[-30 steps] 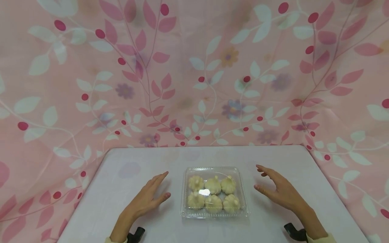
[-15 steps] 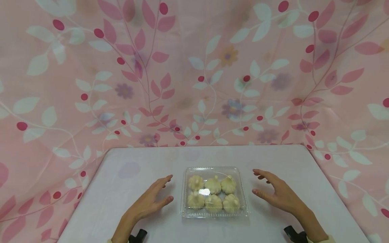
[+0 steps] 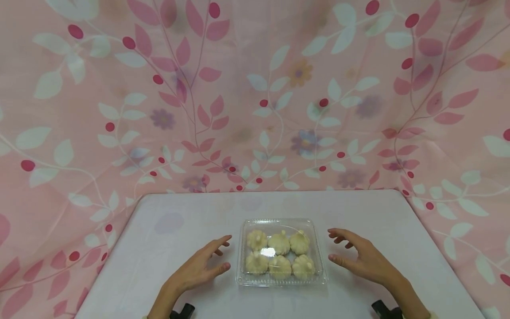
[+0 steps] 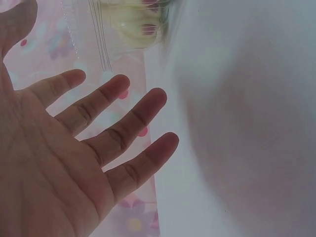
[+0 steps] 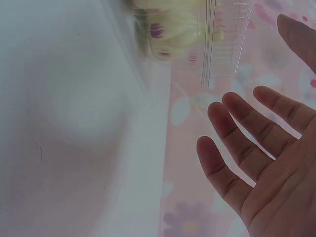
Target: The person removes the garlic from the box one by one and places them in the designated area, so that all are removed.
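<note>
A clear plastic clamshell box (image 3: pixel 282 225) lies closed at the middle of the table, with several pale garlic-like bulbs (image 3: pixel 280 244) in two rows inside. To its left my left hand (image 3: pixel 199 269) hovers, fingers spread and touching nothing. On the other side my right hand (image 3: pixel 364 261) is held the same way, a small gap from the box. Both wrist views show palms turned toward the box, the left hand (image 4: pixel 64 143) with fingers apart and the right hand (image 5: pixel 266 153) with fingers extended. Purple patches mark the bulbs (image 5: pixel 170 34) in the right wrist view.
The white table (image 3: pixel 167 239) has rounded far corners. A pink floral curtain (image 3: pixel 239 88) hangs behind and around it. Dark wrist camera mounts (image 3: pixel 183 311) sit under both wrists.
Both hands have moved inward and slightly nearer to me, closing in on the box from either side. The box and its bulbs have stayed where they were.
</note>
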Demonstrator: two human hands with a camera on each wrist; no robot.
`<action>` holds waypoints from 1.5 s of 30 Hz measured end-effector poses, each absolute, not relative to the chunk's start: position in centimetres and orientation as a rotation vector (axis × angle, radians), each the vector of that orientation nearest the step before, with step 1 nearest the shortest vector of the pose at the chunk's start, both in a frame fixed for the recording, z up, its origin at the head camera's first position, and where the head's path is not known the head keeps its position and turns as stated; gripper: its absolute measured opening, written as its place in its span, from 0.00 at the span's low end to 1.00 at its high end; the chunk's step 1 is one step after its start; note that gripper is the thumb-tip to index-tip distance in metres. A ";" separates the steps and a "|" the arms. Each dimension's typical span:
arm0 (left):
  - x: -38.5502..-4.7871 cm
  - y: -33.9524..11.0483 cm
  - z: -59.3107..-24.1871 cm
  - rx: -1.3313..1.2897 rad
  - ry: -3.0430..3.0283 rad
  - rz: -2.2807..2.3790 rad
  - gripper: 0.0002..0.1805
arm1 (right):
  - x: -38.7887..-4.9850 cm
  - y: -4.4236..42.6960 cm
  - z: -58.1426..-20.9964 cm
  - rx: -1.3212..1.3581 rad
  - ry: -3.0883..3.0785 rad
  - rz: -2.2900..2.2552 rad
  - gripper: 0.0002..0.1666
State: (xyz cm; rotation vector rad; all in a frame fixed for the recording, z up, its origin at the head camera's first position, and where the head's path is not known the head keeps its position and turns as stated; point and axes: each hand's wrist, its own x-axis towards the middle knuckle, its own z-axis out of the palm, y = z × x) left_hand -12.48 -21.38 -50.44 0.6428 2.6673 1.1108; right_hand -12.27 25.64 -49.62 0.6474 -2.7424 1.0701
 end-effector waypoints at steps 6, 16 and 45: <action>-12.4 -21.2 -50.5 0.666 2.624 1.133 0.36 | -12.1 25.3 -49.7 0.662 -2.747 1.128 0.34; -12.4 -21.0 -50.6 0.705 2.523 1.200 0.36 | -11.8 25.0 -49.9 0.746 -2.762 1.183 0.32; -11.6 -20.6 -51.3 0.802 2.392 1.339 0.41 | -10.9 24.5 -50.3 0.984 -2.740 1.383 0.26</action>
